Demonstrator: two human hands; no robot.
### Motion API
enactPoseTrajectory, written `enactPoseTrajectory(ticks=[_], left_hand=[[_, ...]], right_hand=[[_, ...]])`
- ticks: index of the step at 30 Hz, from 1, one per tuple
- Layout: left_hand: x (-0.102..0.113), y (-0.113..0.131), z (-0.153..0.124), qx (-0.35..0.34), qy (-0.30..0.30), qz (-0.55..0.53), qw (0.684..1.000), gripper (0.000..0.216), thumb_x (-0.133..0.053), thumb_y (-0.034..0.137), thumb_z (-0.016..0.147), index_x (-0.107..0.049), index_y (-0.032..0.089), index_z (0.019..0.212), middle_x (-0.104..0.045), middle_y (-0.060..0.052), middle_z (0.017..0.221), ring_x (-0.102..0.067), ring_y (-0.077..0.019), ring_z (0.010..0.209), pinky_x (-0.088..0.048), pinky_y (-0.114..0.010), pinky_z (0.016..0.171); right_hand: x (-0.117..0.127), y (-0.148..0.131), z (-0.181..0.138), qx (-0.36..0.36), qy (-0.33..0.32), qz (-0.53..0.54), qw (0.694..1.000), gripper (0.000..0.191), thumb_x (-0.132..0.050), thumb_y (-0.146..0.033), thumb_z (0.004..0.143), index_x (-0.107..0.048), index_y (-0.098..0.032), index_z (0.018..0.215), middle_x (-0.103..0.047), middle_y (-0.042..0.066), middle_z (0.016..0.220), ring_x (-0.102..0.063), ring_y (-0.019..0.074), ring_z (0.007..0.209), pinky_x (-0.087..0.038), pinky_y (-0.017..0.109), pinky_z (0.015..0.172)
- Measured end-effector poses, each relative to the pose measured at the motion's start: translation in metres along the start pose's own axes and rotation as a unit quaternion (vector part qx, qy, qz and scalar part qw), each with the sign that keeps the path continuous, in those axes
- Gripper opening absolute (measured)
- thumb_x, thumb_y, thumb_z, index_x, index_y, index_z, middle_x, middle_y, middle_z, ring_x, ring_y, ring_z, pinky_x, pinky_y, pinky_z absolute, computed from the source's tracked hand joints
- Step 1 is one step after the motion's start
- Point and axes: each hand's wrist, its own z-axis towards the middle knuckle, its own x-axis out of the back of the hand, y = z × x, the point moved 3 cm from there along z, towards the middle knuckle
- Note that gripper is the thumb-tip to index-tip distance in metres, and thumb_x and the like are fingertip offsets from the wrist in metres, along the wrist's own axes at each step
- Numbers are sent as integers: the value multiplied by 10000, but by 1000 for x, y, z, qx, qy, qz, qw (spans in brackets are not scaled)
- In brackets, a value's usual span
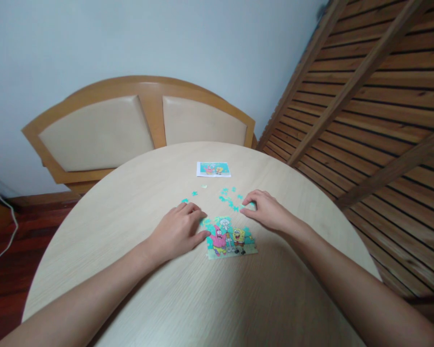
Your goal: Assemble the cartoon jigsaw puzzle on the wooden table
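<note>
A partly joined jigsaw puzzle [229, 238] with a pink starfish, a tall grey-green figure and a yellow sponge lies on the round table [202, 303]. My left hand [179, 230] rests at its upper left edge, thumb and fingers apart, the thumb touching the puzzle's side. Teal shows between these fingertips. Above the puzzle's right corner is my right hand [265, 209], its thumb and index finger curled round a teal puzzle piece [251, 206]. Several loose teal pieces [231, 205] are scattered just left of that hand.
A small reference picture [215, 168] of the same characters lies farther back. Two teal pieces [194, 193] and a pale piece [204, 186] sit left of the main scatter. Beyond the table stands a padded wooden chair [154, 111]; slatted wood [376, 111] rises on the right.
</note>
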Motion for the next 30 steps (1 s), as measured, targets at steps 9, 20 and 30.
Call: enactPoseTrajectory(ticks=[9,20,30], left_hand=[[-7,7,0,-16,-8,0,1000,327,-637,414,954,-667,196,1196,-638,-115,1133,-599,-289,1047,-517,-465,948],[-9,13,1,-16,-1,-5,1000,334,-684,434,925,-674,194,1156,-645,-103,1109,-606,-290,1030,-518,-452,921],[-9,14,1,-11,-6,-4,1000,331,-696,430,920,-674,193,1150,-648,-107,1119,-607,-294,1038,-525,-459,922]], right_hand=[[4,-36,-5,4,19,205,979,117,-665,-265,873,-717,-191,949,-761,55,940,-698,208,890,-522,355,842],[-20,-73,-11,30,-17,227,973,92,-682,-225,861,-766,-216,896,-786,26,919,-717,198,891,-534,334,870],[-28,-69,-9,44,-11,191,981,103,-688,-214,855,-786,-224,886,-786,32,917,-701,211,920,-519,350,878]])
